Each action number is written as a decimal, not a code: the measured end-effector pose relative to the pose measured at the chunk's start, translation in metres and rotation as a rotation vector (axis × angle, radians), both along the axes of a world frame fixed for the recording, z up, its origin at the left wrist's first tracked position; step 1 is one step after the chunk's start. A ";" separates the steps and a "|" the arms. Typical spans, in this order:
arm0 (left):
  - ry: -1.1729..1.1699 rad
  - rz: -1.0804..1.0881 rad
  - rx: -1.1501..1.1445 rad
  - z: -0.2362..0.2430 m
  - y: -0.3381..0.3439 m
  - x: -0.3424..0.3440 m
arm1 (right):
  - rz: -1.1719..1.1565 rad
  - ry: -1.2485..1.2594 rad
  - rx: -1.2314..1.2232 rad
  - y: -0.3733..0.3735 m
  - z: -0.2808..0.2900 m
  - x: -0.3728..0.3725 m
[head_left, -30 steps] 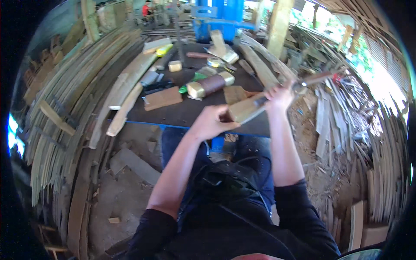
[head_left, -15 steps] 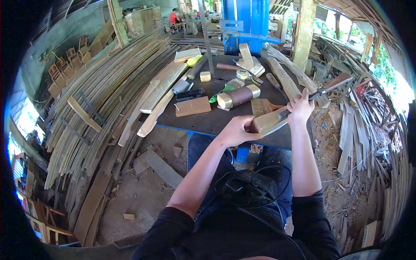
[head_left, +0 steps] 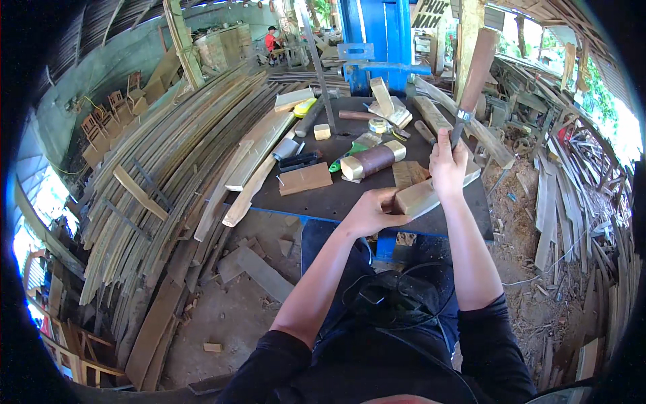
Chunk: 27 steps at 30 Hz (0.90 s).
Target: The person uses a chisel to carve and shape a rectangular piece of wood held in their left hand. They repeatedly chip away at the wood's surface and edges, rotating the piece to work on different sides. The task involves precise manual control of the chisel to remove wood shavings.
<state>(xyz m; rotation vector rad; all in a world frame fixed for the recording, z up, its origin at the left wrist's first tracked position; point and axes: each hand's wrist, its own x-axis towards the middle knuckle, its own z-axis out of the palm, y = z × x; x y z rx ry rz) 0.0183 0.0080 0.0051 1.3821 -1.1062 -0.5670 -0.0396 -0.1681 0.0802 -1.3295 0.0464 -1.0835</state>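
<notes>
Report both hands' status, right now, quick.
Left hand: closed on the left end of a wooden block.
Right hand: closed, holding a wooden-handled chisel.

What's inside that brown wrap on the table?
A pale block: its two ends stick out of the brown wrap. Its middle is covered, so that part can't be seen.
</notes>
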 end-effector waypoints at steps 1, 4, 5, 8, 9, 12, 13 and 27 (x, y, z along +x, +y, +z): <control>-0.016 0.006 0.007 0.000 -0.001 0.000 | 0.074 0.011 0.041 0.004 0.007 -0.008; -0.009 -0.006 -0.027 0.003 -0.002 -0.005 | 0.275 0.119 0.064 -0.003 -0.008 -0.016; 0.007 -0.010 -0.045 0.004 -0.001 -0.006 | 0.342 0.172 0.058 -0.004 -0.012 -0.017; 0.087 -0.077 -0.019 0.007 0.002 -0.002 | 0.424 0.178 0.114 -0.004 -0.010 -0.019; 0.125 -0.054 -0.072 0.007 0.004 0.000 | 0.420 0.172 0.071 -0.008 -0.012 -0.017; 0.204 0.029 -0.270 -0.001 0.008 0.012 | 0.394 0.188 0.051 -0.002 -0.011 -0.016; 0.341 0.056 -0.293 -0.001 0.007 0.012 | 0.407 0.177 0.051 -0.003 -0.012 -0.017; 0.589 0.189 -0.312 -0.011 -0.004 0.026 | 0.324 0.141 -0.006 0.000 -0.018 -0.019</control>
